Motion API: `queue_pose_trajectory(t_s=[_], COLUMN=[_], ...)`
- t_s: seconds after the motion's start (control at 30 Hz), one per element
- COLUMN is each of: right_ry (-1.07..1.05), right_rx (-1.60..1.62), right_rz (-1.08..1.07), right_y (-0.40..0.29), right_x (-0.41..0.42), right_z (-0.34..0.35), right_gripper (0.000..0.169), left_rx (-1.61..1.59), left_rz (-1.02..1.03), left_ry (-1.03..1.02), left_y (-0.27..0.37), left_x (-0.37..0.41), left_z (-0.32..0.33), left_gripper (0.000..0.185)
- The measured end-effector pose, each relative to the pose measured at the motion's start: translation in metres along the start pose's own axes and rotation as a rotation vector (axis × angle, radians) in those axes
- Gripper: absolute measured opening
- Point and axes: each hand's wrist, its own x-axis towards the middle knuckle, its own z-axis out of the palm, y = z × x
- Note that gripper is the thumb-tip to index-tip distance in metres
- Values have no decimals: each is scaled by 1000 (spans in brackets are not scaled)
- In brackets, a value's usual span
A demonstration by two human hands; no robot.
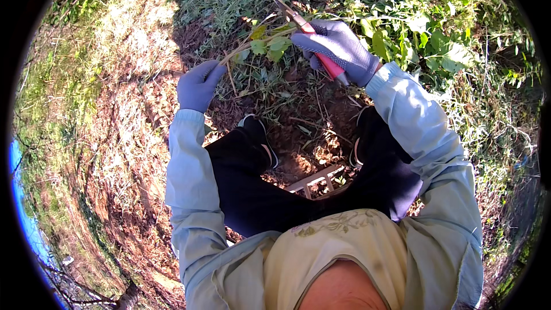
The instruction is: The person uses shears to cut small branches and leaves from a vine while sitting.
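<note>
My left hand (200, 85), in a purple-grey knit glove, is closed on the left end of a thin leafy stem (243, 47). The stem runs up and right past a few green and yellow leaves towards my other hand. My right hand (340, 49), in a matching glove with small dots, grips red-handled pruning shears (329, 63). Their metal blades point up and left, above the stem; whether the blades are apart cannot be told. Whether the right fingers also touch the stem is hidden.
Cut greenery (275, 90) lies on the soil between and beyond my shoes (257, 137). Broad-leaved green plants (409, 43) stand at the right. Dry straw and leaf litter (133, 107) cover the ground at the left. A slatted wooden frame (316, 180) shows between my legs. Bare branches (90, 297) are at the lower left.
</note>
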Motion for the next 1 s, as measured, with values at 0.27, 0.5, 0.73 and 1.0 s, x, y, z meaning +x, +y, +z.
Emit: queue_pose_trajectory(t_s=[0.27,0.5,0.73,1.0], right_ry=[-112,-226,-203,-23], right_rx=[-553,-670,-687,-555], right_rz=[-229,-66,-124,-258], right_y=[3,-1,0,1], right_x=[-2,-4,5,1], right_z=[-13,5,19,12], right_gripper=[54,59,54,49], left_rx=[67,-5,31,89], left_rz=[-47,28,18,-24], left_ry=[-7,-3,-35,-56], left_y=[6,4,9,3], left_x=[0,0,0,1], left_z=[-2,3,5,3], left_gripper=[27,27,28,28])
